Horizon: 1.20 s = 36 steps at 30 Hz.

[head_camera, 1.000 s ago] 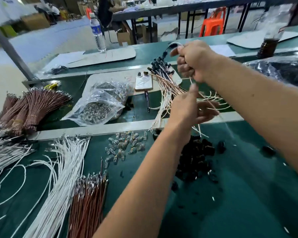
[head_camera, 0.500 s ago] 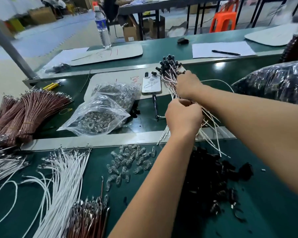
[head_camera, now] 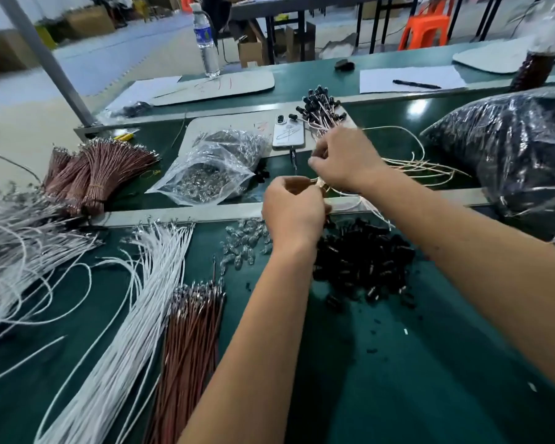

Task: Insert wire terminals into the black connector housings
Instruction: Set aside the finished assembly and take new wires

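Head view: the left hand (head_camera: 293,213) is curled, pinching something small at its fingertips, what exactly I cannot tell. Touching it at 1 o'clock, the right hand (head_camera: 343,160) grips the bundle of finished wires (head_camera: 326,115), whose long axis runs toward 11 o'clock. Loose black connector housings (head_camera: 362,257) lie at 5 o'clock, nearer the left hand. The water bottle (head_camera: 205,36) label is unreadable.

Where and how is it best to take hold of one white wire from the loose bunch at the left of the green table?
Probably pinch one white wire on its bare insulated length just behind the metal terminal end, coming from above. The strands lie flat and fan apart toward that far end, so one separates most easily there.
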Each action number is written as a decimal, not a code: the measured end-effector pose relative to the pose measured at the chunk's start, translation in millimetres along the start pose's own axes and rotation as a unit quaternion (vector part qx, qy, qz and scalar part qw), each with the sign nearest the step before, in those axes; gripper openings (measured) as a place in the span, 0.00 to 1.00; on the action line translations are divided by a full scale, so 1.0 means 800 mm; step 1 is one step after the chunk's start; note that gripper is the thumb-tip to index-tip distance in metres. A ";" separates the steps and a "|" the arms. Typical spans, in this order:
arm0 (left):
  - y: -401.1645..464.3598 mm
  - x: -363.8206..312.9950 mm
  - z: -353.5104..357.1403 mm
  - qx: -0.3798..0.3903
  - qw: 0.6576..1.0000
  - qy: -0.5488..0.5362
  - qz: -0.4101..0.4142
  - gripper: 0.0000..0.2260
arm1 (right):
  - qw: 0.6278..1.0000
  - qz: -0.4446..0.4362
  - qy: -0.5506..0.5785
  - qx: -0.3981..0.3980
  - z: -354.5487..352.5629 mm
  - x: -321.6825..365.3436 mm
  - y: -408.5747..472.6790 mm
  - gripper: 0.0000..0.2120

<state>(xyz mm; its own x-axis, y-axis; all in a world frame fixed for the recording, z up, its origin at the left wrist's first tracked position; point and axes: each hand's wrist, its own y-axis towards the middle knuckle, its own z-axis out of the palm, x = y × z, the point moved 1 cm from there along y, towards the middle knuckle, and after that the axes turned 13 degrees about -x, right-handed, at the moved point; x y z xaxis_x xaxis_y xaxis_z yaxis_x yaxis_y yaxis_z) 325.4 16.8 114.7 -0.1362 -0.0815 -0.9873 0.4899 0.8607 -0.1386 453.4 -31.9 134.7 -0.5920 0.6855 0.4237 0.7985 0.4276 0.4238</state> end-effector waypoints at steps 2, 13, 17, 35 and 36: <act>-0.004 0.008 -0.034 -0.025 0.997 0.066 0.038 0.05 | 0.999 -0.031 0.020 0.030 -0.009 0.033 -0.045 0.09; -0.028 0.041 -0.200 -0.212 0.923 0.281 0.158 0.07 | 0.966 -0.076 -0.034 0.245 0.013 0.168 -0.203 0.14; -0.032 0.042 -0.206 -0.200 0.931 0.270 0.144 0.07 | 0.967 -0.005 0.018 0.254 0.027 0.178 -0.210 0.13; -0.054 0.030 -0.130 0.115 0.972 0.129 0.162 0.14 | 0.785 0.295 0.540 -0.074 -0.056 0.055 -0.144 0.06; -0.058 0.030 -0.121 0.122 0.972 0.121 0.160 0.12 | 0.770 0.302 0.556 -0.088 -0.065 0.041 -0.141 0.06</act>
<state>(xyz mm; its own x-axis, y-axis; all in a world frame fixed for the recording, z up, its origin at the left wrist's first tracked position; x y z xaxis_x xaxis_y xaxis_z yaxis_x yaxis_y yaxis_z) 216.2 23.4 104.6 -0.1261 0.3169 -0.9400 0.7265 0.6748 0.1300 338.2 -88.8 142.4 0.0750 -0.2411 0.9676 0.9955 0.0752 -0.0584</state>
